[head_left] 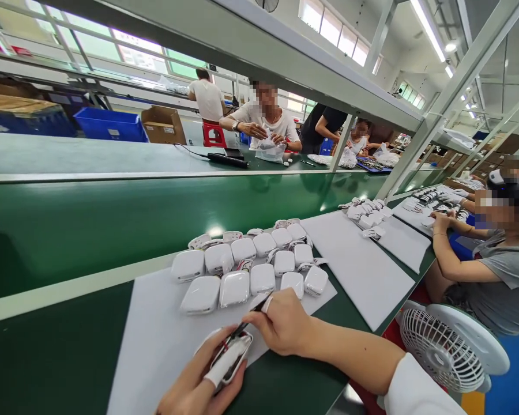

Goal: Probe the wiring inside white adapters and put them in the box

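My left hand (203, 380) is wrapped round an opened white casing (236, 360), one finger in a white cover pressing inside it. Red bits show within the casing. My right hand (285, 324) grips a dark slim tool (244, 325), whose tip reaches into the casing; its exact kind cannot be made out. Just beyond my hands, rows of rounded white cases (234, 288) lie on a white sheet (155, 323), several with wires or small parts beside them.
A green conveyor belt (112, 213) runs behind the sheet. To the right are another white sheet (363, 265), a white fan (441, 351) and a seated person in grey (497, 259). More people work across the belt, under a slanting metal frame.
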A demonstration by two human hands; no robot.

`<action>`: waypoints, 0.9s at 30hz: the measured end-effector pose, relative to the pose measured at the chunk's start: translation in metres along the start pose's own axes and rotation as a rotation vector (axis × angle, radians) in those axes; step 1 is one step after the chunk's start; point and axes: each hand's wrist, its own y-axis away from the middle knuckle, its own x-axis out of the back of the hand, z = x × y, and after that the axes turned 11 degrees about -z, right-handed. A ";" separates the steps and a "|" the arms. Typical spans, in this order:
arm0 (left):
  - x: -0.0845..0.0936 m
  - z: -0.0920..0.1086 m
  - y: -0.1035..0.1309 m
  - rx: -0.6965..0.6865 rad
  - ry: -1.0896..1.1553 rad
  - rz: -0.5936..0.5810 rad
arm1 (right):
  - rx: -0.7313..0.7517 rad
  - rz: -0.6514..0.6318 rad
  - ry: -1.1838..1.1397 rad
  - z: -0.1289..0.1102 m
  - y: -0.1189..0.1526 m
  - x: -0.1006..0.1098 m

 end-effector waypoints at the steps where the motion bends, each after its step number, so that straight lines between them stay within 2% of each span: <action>1: 0.001 0.000 -0.001 0.001 -0.001 0.005 | -0.010 0.004 -0.008 0.000 -0.001 0.000; 4: 0.002 0.004 -0.005 0.007 0.017 0.058 | -0.035 0.014 -0.036 -0.001 -0.002 0.003; 9: 0.006 0.013 -0.007 0.075 0.067 0.101 | -0.058 0.108 -0.081 -0.001 -0.002 0.008; 14: 0.006 0.015 -0.005 0.169 0.164 0.074 | -0.034 0.080 -0.195 0.005 -0.001 0.009; 19: 0.005 0.014 -0.005 0.062 0.068 0.095 | 0.042 0.114 -0.189 0.006 0.000 0.009; 27: 0.003 0.013 -0.002 0.039 0.070 0.124 | 0.115 0.059 -0.193 0.006 -0.002 0.010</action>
